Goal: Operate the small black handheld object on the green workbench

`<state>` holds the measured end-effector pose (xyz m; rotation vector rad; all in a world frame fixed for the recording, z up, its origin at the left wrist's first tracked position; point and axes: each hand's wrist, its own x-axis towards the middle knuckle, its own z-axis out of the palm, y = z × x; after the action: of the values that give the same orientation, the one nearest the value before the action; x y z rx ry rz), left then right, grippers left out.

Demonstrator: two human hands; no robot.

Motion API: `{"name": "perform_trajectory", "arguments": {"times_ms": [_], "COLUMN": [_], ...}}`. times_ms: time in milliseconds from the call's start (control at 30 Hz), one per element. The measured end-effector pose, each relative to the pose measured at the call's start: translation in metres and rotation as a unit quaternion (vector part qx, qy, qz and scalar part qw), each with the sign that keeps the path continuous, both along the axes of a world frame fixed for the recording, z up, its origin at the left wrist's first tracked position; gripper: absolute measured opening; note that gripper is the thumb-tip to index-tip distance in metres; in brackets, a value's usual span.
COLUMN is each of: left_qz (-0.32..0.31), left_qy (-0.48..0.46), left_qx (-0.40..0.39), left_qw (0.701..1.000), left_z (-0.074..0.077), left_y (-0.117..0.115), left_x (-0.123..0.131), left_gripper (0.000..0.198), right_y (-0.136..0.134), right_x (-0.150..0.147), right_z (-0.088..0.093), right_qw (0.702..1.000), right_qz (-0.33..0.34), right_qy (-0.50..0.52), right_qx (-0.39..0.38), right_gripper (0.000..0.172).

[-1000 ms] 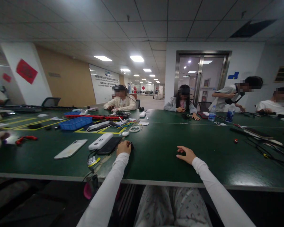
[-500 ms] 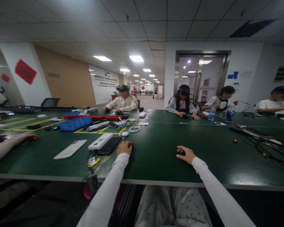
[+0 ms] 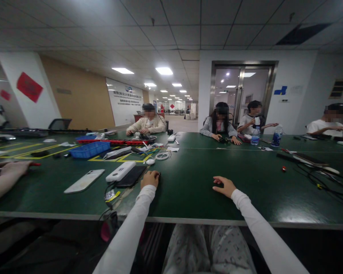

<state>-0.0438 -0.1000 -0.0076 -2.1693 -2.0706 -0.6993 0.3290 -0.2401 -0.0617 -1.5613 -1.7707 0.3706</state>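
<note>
My left hand (image 3: 150, 179) rests on the green table (image 3: 188, 190), its fingers curled in. A small dark thing shows at its fingertips, too small to name. Just left of this hand lies a flat black phone-like slab (image 3: 131, 178), partly under a white power bank (image 3: 121, 171). My right hand (image 3: 224, 187) lies on the table to the right, fingers bent and apart, with nothing seen in it. Further left, a white phone (image 3: 85, 180) lies on its face, camera side up.
A blue tray (image 3: 90, 150), a coiled white cable (image 3: 162, 156) and loose wires lie beyond my left hand. On the right are a small red object (image 3: 284, 169), black cables (image 3: 317, 182) and water bottles (image 3: 277, 136). A co-worker's hand (image 3: 15, 167) is at far left; several people sit opposite.
My hands stay where they were. The co-worker's hand at far left has drawn back leftward with a red-tipped thing. Opposite, one person at right has changed arm position and a bottle now looks lifted.
</note>
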Motion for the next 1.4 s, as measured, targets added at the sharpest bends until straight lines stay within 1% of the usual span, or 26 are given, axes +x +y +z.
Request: {"name": "perform_trajectory", "arguments": {"times_ms": [133, 333, 400, 467, 533, 600, 700, 833, 900, 967, 1067, 1233, 1300, 1400], "left_qz": [0.000, 0.004, 0.002, -0.005, -0.022, -0.057, -0.132, -0.223, -0.260, -0.284, -0.303, -0.318, -0.316, -0.294], "left_qy": [-0.004, -0.012, -0.017, -0.021, -0.026, -0.031, -0.041, -0.056, -0.062, -0.067, -0.077, -0.099, -0.115, -0.166], "left_qx": [0.001, -0.011, -0.011, -0.013, -0.016, -0.017, -0.018, -0.019, -0.022, -0.026, -0.033, -0.043, -0.043, -0.024], "left_qw": [1.000, 1.000, 1.000, 1.000, 0.999, 0.998, 0.990, 0.973, 0.963, 0.956, 0.949, 0.942, 0.941, 0.941], "left_z": [-0.001, 0.002, 0.002, 0.002, 0.000, -0.003, -0.009, -0.017, -0.020, -0.021, -0.021, -0.022, -0.022, -0.020], "left_y": [0.000, -0.003, -0.006, -0.010, -0.017, -0.025, -0.040, -0.063, -0.075, -0.083, -0.089, -0.088, -0.087, -0.086], "left_x": [0.000, 0.002, 0.007, 0.018, 0.036, 0.060, 0.106, 0.166, 0.189, 0.205, 0.215, 0.215, 0.214, 0.213], "left_gripper": [0.025, 0.024, 0.024, 0.024, 0.023, 0.022, 0.019, 0.018, 0.018, 0.018, 0.018, 0.017, 0.017, 0.017], "right_y": [-0.001, -0.002, -0.002, -0.003, -0.003, -0.004, -0.006, -0.006, -0.005, -0.004, -0.003, -0.003, -0.004, -0.005], "right_x": [0.000, -0.001, -0.001, -0.002, -0.002, -0.002, -0.003, -0.005, -0.005, -0.005, -0.004, -0.004, -0.004, -0.005], "right_z": [0.001, 0.005, 0.005, 0.006, 0.007, 0.008, 0.012, 0.015, 0.015, 0.014, 0.013, 0.016, 0.017, 0.018], "right_qw": [1.000, 1.000, 1.000, 1.000, 1.000, 1.000, 1.000, 0.999, 0.999, 0.999, 0.999, 0.999, 0.999, 0.999], "right_qz": [-0.002, -0.004, -0.005, -0.008, -0.010, -0.010, -0.007, -0.005, -0.005, -0.007, -0.016, -0.014, -0.017, -0.022], "right_qy": [0.001, -0.002, -0.002, -0.002, -0.002, -0.004, -0.013, -0.035, -0.043, -0.048, -0.048, -0.039, -0.039, -0.038], "right_qx": [-0.002, -0.018, -0.021, -0.024, -0.027, -0.028, -0.021, -0.007, -0.001, 0.002, 0.002, -0.004, -0.007, -0.009], "right_gripper": [0.051, 0.052, 0.052, 0.051, 0.051, 0.052, 0.055, 0.061, 0.063, 0.063, 0.063, 0.057, 0.056, 0.055]}}
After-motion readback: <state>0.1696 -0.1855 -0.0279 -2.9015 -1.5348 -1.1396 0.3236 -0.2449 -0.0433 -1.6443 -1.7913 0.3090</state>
